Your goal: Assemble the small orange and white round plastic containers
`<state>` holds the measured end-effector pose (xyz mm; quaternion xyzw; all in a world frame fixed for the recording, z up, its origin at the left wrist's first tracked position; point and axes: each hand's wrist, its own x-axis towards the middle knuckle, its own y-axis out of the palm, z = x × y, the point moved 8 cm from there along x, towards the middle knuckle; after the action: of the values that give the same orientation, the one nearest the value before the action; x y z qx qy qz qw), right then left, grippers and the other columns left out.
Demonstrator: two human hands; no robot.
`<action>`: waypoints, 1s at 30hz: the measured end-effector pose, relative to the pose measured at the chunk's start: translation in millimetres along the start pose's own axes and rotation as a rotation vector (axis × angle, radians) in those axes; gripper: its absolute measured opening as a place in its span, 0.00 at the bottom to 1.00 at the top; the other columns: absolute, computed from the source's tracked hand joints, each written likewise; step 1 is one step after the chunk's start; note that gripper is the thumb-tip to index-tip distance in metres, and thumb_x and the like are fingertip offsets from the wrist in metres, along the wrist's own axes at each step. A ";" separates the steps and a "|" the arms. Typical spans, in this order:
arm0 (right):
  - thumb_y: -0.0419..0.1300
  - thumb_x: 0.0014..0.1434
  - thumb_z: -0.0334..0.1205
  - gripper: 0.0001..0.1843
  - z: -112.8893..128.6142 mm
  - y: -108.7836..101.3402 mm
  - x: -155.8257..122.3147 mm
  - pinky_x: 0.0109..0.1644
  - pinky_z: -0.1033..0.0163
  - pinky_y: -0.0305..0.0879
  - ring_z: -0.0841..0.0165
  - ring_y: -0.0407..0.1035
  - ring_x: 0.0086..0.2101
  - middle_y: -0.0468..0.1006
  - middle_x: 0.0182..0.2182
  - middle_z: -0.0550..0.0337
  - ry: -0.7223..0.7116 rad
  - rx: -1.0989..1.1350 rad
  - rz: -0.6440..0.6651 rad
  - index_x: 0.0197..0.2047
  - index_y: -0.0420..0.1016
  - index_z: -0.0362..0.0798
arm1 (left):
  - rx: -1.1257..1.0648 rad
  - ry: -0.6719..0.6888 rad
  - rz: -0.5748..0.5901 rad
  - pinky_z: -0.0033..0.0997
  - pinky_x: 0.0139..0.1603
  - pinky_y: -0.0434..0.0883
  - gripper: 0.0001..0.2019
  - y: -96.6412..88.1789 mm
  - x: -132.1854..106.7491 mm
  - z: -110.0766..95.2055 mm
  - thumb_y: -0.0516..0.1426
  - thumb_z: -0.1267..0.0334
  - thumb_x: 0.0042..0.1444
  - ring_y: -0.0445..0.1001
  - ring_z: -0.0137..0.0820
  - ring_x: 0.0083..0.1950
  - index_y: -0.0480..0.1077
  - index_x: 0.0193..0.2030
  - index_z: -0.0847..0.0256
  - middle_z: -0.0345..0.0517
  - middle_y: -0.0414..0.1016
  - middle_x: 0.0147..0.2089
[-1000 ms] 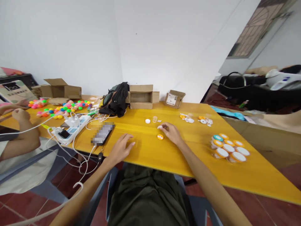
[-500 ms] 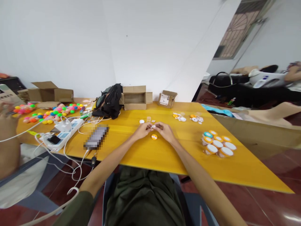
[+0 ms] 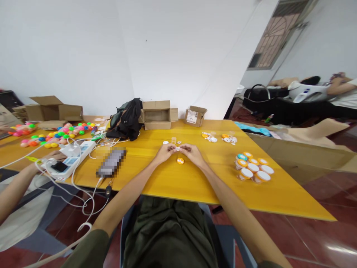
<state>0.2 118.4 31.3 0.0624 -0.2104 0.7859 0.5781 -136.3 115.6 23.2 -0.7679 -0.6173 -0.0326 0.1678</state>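
Over the middle of the yellow table (image 3: pixel 167 175), my left hand (image 3: pixel 165 152) and my right hand (image 3: pixel 192 152) meet fingertip to fingertip. Both are closed on one small white part (image 3: pixel 177 149), whose exact kind is too small to make out. An orange disc with a white piece on it (image 3: pixel 180 160) lies just below the hands. Beyond my fingers sit a white round disc (image 3: pixel 165 142), a clear small cup (image 3: pixel 173 140) and a little white piece (image 3: pixel 179 142).
Capped clear jars (image 3: pixel 253 168) stand grouped at right. Loose orange and white parts (image 3: pixel 209 137) lie farther back. Cardboard boxes (image 3: pixel 157 120) and a black backpack (image 3: pixel 125 121) line the wall. At left are a phone (image 3: pixel 111 162), a power strip (image 3: pixel 75 160), cables and a co-worker's arm (image 3: pixel 21 190).
The view has shifted slightly. My hands stay together on the white part, which appears turned a little. At left, the co-worker's raised hand has come down beside the power strip.
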 end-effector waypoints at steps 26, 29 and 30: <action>0.68 0.45 0.61 0.23 -1.9 0.5 -1.3 0.35 0.61 0.67 0.64 0.73 0.33 0.82 0.30 0.58 0.113 0.117 0.071 0.32 0.79 0.50 | -0.027 -0.056 0.026 0.29 0.33 0.71 0.09 0.0 -0.7 0.3 0.65 0.60 0.49 0.73 0.29 0.28 0.81 0.36 0.62 0.41 0.78 0.27; 0.68 0.45 0.62 0.23 -0.9 0.7 -1.8 0.34 0.61 0.67 0.64 0.74 0.33 0.82 0.31 0.58 0.112 0.121 0.065 0.32 0.78 0.50 | -0.039 -0.053 0.016 0.29 0.34 0.72 0.09 0.1 -0.9 -0.3 0.65 0.59 0.49 0.73 0.28 0.28 0.80 0.34 0.62 0.41 0.79 0.27; 0.68 0.45 0.62 0.23 0.1 1.1 -2.0 0.35 0.61 0.68 0.63 0.74 0.34 0.82 0.31 0.58 0.108 0.126 0.063 0.32 0.78 0.50 | -0.042 -0.052 0.010 0.29 0.34 0.72 0.09 0.1 -0.9 -0.4 0.66 0.59 0.48 0.73 0.28 0.28 0.80 0.33 0.63 0.41 0.79 0.27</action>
<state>-0.1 116.4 30.4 0.0496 -0.1309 0.8176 0.5585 -136.4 114.6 23.3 -0.7751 -0.6167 -0.0247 0.1356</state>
